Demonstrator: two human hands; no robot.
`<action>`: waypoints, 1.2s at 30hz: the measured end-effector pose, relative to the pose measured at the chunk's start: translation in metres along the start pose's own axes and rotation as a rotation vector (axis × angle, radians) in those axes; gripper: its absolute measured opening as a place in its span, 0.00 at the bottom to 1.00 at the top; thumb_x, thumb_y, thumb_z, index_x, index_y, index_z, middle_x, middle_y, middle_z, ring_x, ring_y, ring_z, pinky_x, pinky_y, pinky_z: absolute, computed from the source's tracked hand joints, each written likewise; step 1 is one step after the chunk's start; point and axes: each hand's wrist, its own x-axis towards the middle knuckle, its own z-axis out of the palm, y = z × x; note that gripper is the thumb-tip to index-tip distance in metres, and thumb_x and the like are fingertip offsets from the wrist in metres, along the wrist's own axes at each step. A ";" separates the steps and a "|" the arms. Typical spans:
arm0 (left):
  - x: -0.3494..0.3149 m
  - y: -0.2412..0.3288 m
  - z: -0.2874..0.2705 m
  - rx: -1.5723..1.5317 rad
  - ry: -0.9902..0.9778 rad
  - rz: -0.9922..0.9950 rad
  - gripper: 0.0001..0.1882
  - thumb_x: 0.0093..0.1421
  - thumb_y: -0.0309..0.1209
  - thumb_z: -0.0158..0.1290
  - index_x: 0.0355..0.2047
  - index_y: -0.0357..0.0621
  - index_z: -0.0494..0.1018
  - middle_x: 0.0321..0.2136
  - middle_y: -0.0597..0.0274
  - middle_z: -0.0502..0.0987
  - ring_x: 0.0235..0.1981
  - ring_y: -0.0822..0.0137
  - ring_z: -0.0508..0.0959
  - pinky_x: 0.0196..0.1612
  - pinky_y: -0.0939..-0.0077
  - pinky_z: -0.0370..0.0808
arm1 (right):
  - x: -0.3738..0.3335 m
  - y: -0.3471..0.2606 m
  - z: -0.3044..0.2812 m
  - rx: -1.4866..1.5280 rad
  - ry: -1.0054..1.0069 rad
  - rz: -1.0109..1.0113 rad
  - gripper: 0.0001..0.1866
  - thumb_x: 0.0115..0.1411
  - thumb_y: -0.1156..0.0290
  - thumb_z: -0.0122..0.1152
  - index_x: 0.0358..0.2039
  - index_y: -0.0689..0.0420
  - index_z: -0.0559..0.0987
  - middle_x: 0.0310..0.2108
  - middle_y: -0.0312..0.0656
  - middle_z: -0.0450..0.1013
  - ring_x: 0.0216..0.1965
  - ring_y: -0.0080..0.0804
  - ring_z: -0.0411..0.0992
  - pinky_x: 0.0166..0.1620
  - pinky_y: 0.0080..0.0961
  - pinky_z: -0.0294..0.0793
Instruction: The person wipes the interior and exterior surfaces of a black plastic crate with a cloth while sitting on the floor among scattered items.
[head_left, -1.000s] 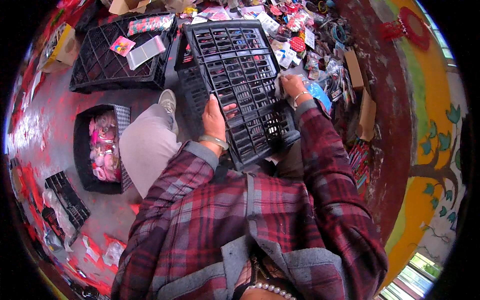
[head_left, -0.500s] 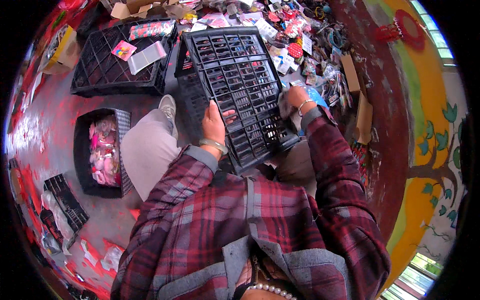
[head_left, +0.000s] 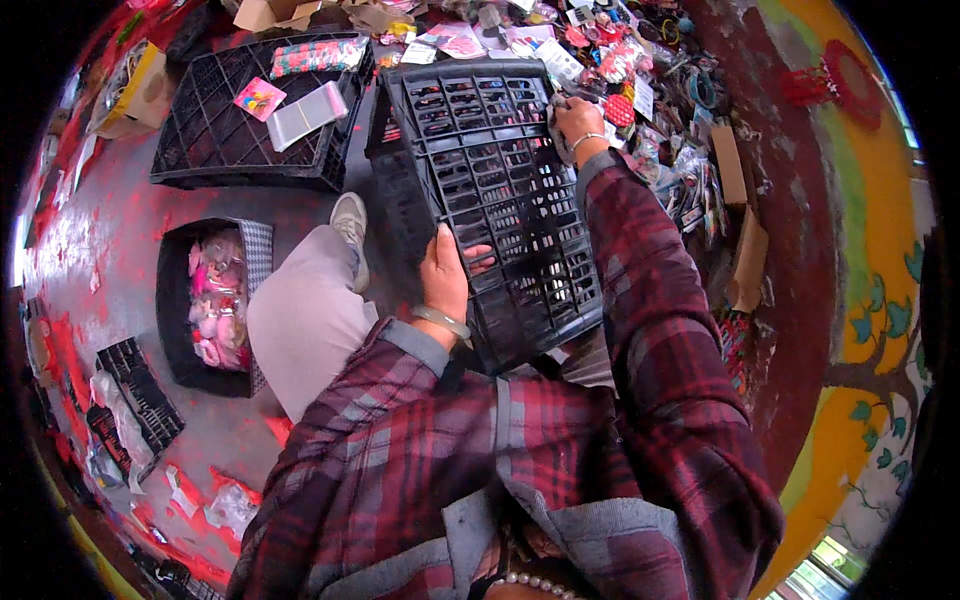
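A black plastic crate (head_left: 500,203) with a slotted grid stands tilted in front of me, between my legs. My left hand (head_left: 447,276) is closed round its left edge, with the thumb on the near side and fingertips showing through the slots. At the crate's upper right edge, my right hand (head_left: 580,124) is closed on a small greyish rag (head_left: 556,112) pressed against the rim. Most of the rag is hidden under the fingers. Another dark crate part (head_left: 400,205) shows behind the tilted one, partly covered.
Left of my foot, an upturned black crate (head_left: 185,135) carries a patterned packet, a pink card and clear sleeves. A fabric bin (head_left: 260,240) holds pink bagged items. Small packaged goods (head_left: 690,180) heap up at the far right beside cardboard flaps (head_left: 748,260) and a painted wall.
My right hand has moved up along the crate's right edge, from its lower part to near the top corner, with the rag. The left hand keeps its hold. The view has shifted slightly.
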 end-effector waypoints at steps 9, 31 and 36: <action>0.000 0.003 0.004 -0.022 0.019 0.027 0.23 0.66 0.45 0.35 0.40 0.35 0.67 0.34 0.53 0.75 0.29 0.62 0.79 0.29 0.71 0.79 | 0.042 -0.002 0.008 -0.089 -0.322 0.177 0.25 0.55 0.50 0.50 0.42 0.58 0.77 0.45 0.51 0.72 0.49 0.47 0.69 0.51 0.36 0.67; -0.003 0.005 0.005 0.012 0.049 0.020 0.23 0.66 0.46 0.35 0.40 0.36 0.67 0.30 0.53 0.76 0.27 0.63 0.79 0.30 0.73 0.78 | -0.006 0.010 -0.029 -0.052 -0.332 -0.174 0.17 0.49 0.58 0.58 0.35 0.55 0.79 0.36 0.50 0.75 0.38 0.49 0.73 0.43 0.36 0.71; -0.001 0.003 0.004 -0.047 0.040 -0.017 0.22 0.66 0.46 0.35 0.39 0.37 0.67 0.30 0.52 0.76 0.26 0.63 0.79 0.29 0.74 0.78 | -0.016 -0.008 -0.014 -0.071 -0.168 0.076 0.16 0.51 0.63 0.51 0.36 0.57 0.78 0.36 0.57 0.74 0.39 0.53 0.72 0.45 0.41 0.70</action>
